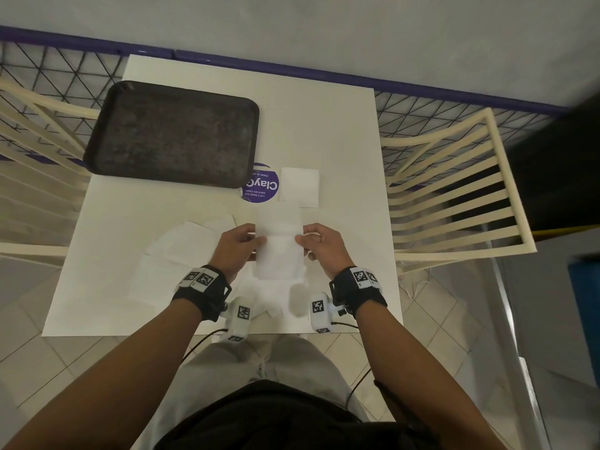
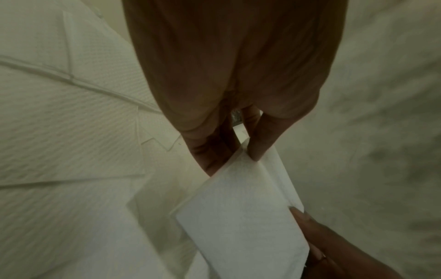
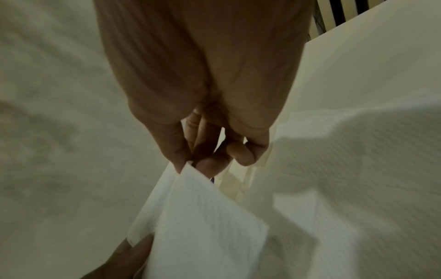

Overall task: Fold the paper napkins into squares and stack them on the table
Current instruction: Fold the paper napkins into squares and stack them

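Observation:
I hold a white paper napkin (image 1: 278, 245), folded into a long strip, above the near middle of the white table (image 1: 113, 287). My left hand (image 1: 238, 246) pinches its left edge and my right hand (image 1: 319, 245) pinches its right edge, both at mid-length. In the left wrist view the thumb and fingers pinch the napkin (image 2: 238, 217). The right wrist view shows the napkin (image 3: 203, 217) pinched the same way. A folded square napkin (image 1: 299, 187) lies flat just beyond. Unfolded napkins (image 1: 185, 243) lie spread to the left and under my hands.
A dark empty tray (image 1: 175, 134) sits at the table's far left. A round purple sticker (image 1: 261, 186) lies between tray and folded square. Cream slatted chairs (image 1: 454, 190) stand at both sides. A wire fence runs behind the table.

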Motion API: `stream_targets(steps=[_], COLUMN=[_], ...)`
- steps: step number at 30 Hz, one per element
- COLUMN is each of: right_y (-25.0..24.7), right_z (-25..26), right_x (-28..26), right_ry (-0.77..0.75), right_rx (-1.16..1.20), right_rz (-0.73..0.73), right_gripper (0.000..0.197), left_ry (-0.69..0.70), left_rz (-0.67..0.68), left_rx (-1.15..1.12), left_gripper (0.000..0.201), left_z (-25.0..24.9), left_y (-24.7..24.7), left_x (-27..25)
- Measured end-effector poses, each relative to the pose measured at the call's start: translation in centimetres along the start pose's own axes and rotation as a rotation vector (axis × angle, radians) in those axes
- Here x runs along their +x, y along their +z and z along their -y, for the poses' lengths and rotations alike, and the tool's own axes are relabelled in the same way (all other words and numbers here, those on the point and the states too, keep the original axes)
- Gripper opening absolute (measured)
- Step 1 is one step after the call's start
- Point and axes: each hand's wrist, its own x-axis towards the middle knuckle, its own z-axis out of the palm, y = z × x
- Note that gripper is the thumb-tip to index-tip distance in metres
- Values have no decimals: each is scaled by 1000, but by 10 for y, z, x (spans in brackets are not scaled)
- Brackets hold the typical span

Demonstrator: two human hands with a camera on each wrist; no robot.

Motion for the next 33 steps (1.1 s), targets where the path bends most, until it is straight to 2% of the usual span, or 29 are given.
stream_targets(steps=[6, 14, 18, 24, 26, 30, 33], right_y=[-2, 1, 2, 5, 7, 10, 13], right_z=[3, 8, 6, 4, 6, 7, 5], right_x=[-3, -6, -9, -10, -11, -10, -5], right_ry=[-6, 72, 11, -57, -72, -79, -108], right_rx=[15, 110, 43, -36, -41, -61, -203], right_rz=[-2, -32, -47, -32, -35, -25, -13], right_gripper=[13, 20, 7, 22, 23, 21, 16], left_ry=[26, 3, 25, 25, 30, 69, 108], left_rz=[-58, -37, -10, -68, -83, -104, -86], left_rx=[-30, -35, -61, -47, 8, 154, 238], left_gripper=[19, 26, 35, 12, 16, 9, 6], left_z=[-4, -4, -7, -4, 0, 5, 5], left_y=[2, -1, -2, -4, -5, -8, -7], left_x=[0, -2, -7, -3, 0, 4, 4])
